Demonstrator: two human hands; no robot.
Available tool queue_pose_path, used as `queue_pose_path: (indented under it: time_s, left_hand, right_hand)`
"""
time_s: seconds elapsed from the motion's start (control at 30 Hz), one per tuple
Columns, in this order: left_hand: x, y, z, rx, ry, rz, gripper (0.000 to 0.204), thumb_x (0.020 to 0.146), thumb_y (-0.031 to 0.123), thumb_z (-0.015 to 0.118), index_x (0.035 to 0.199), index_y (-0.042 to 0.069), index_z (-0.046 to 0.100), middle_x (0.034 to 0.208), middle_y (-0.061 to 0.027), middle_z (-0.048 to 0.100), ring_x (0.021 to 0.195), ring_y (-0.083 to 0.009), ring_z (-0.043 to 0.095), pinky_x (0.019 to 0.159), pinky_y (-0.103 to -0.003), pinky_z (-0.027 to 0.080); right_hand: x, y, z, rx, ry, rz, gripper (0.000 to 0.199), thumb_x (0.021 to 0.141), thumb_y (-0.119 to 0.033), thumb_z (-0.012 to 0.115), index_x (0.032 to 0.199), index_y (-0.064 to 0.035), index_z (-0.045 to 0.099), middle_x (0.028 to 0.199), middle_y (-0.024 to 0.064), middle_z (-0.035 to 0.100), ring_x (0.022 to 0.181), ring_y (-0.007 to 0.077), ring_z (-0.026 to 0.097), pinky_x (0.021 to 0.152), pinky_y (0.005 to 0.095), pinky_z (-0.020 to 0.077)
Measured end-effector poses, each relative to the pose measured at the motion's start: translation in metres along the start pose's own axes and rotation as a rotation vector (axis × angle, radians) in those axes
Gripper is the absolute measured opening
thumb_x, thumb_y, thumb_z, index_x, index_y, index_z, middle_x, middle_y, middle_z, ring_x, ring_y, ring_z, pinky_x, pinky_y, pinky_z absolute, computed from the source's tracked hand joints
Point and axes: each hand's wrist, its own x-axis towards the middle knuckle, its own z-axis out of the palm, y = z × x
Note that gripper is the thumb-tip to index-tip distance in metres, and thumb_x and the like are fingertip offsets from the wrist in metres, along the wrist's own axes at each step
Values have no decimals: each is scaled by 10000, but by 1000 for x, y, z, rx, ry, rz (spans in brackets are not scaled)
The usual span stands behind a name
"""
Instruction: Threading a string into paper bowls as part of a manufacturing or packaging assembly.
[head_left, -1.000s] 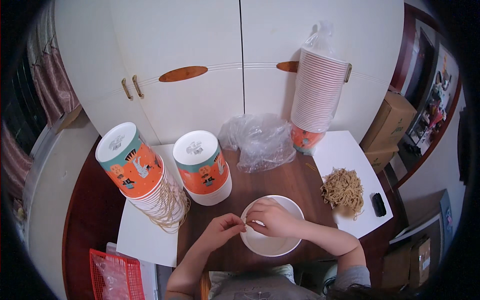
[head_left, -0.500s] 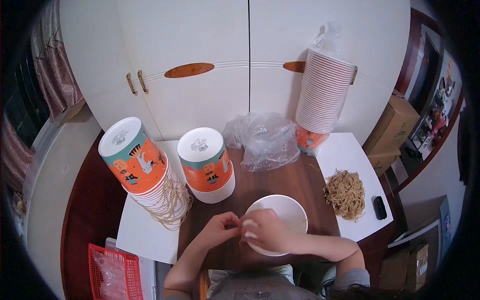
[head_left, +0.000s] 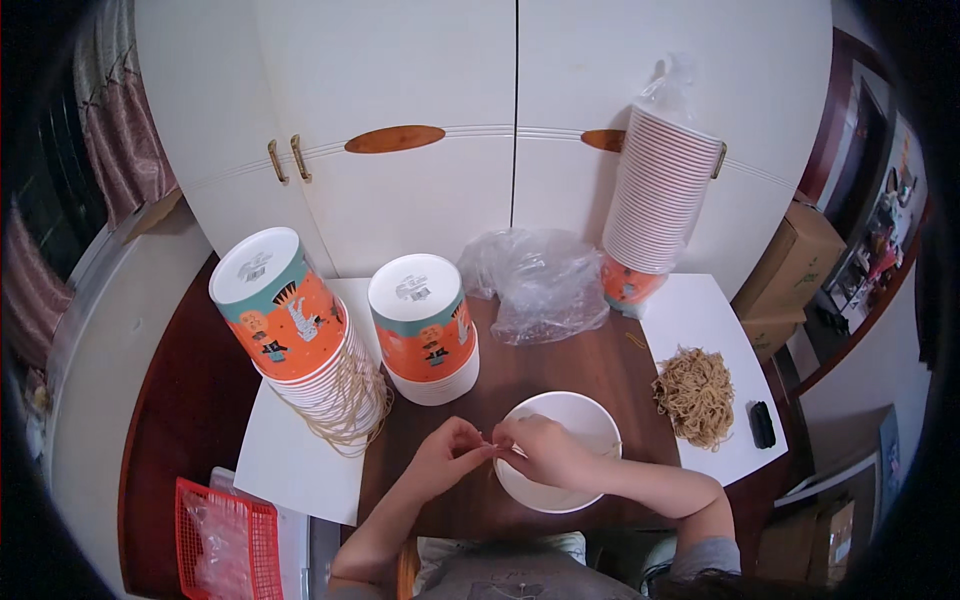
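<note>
A white paper bucket (head_left: 588, 430) stands mouth up on the brown table, close in front of me. At its left rim my left hand (head_left: 446, 461) is closed, thumb and fingers pinched together. My right hand (head_left: 541, 449) reaches across the mouth and is closed too, its fingertips meeting those of the left. What they pinch is too small to make out. A bit of tan cord shows at the bucket's right rim. Right of it lies a heaped bundle of tan cord loops (head_left: 696, 398).
Upturned orange-and-teal bucket stacks (head_left: 275, 315) (head_left: 422, 330) stand on the left, cords draped over the outer one. Behind are crumpled clear plastic (head_left: 545, 290) and a tall bagged bucket stack (head_left: 660, 190). A black object (head_left: 762, 425) lies far right; a red basket (head_left: 228, 540) sits lower left.
The view has shifted slightly. My right hand has turned, so its fingertips now meet my left fingertips in plain sight at the bucket's left rim. The bucket stays in place.
</note>
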Motion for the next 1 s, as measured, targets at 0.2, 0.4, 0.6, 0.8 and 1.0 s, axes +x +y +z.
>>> queue_pose_path:
  time_s: [0.2,0.4,0.6,0.8,1.0]
  left_hand:
    - [-24,-7,8,335,161,35,205,729,108,648,911,37,585,784,-39,601,696,-74,548,627,-218,452]
    - [-27,-21,20,465,240,150,184,710,90,652,885,39,629,765,-72,622,644,-124,583,595,-238,466]
    - [-19,-18,21,521,442,377,120,742,37,615,859,32,641,790,-74,635,682,-110,592,595,-225,465]
    - [-10,-26,24,273,397,315,153,728,19,604,874,45,642,814,-75,631,735,-145,605,641,-241,475]
    - [-10,-26,30,201,378,290,154,751,9,587,894,31,640,865,-76,613,812,-132,576,728,-230,448]
  right_hand:
    - [0,6,1,230,19,67,261,714,-74,637,914,-69,469,719,55,596,667,203,607,586,305,472]
    - [2,7,2,246,6,61,263,720,-72,639,907,-66,454,723,48,601,663,190,608,586,294,473]
    - [3,4,0,262,-17,92,257,724,-73,636,904,-62,451,723,49,602,663,178,607,592,290,471]
    - [2,7,2,283,-3,100,256,727,-80,638,893,-60,444,720,54,600,666,181,612,585,289,476]
    - [1,8,3,284,20,85,256,725,-81,643,874,-55,437,716,59,594,672,189,615,582,292,480]
